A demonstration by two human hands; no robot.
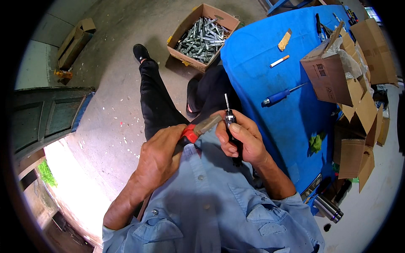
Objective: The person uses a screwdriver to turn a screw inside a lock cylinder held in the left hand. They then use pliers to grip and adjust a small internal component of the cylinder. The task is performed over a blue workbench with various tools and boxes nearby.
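Observation:
My left hand [159,152] is closed round the handle of a red-and-black tool with a flat grey metal blade [207,125]; its exact kind I cannot make out. The blade slants up to the right, and its end meets the fingers of my right hand [244,137]. That hand grips a slim black-handled tool [233,137], held upright between thumb and fingers, with a thin metal shaft pointing away from me. Both hands are above my lap, in front of my blue shirt. Part of each handle is hidden by my fingers.
A blue-covered table [253,50] stands at my right, bearing a blue screwdriver [276,98], a cigarette [279,61] and opened cardboard boxes [327,76]. On the floor ahead sits a carton [187,57] of metal pieces. A metal flask [328,208] lies at lower right.

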